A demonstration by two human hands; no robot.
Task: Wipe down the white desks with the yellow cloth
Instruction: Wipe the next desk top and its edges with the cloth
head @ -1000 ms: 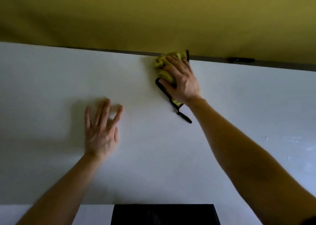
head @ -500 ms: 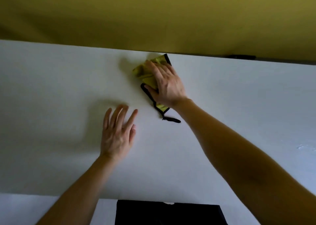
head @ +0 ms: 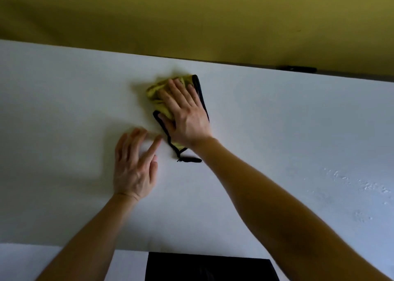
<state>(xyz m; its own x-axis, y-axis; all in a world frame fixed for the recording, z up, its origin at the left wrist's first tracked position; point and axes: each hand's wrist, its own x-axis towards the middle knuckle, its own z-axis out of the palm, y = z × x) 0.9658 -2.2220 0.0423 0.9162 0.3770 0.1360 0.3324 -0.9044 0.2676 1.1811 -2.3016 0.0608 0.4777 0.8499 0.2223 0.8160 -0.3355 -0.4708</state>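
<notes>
My right hand (head: 187,114) is flat on the yellow cloth (head: 157,93), fingers straight & spread, palm pressing it onto the white desk (head: 277,131). No real grip, nothing curled round it, just pushing down. Thumb lies along the cloth's left edge.

Cloth sits towards the far side of the desk, a bit left of centre, close to the far edge but not touching it afaict. It's bunched up, w/ the yellow part poking out past my fingertips on the far left. Black trim (head: 201,97) runs down both sides of my hand, and a little black tag (head: 189,159) trails out on the near side by my wrist. The far-left bit is blurry, so can't say more abt its shape.

Left hand (head: 134,169) is flat on bare desk too, fingers straight & relaxed, holding nothing. It's just near-left of the cloth. Index tip is v close to the trim; touching or not, can't tell w/ the blur.

Other stuff:
- Yellow panel (head: 191,14) stands right behind the far edge, closing off that side.
- Black clip (head: 296,68) on that far edge, well right of the cloth.
- Rough-looking smears (head: 362,187) on the desk over on the right, well apart from both hands.
- Black box (head: 209,270) at the near edge btwn my forearms, cut off by the frame.
</notes>
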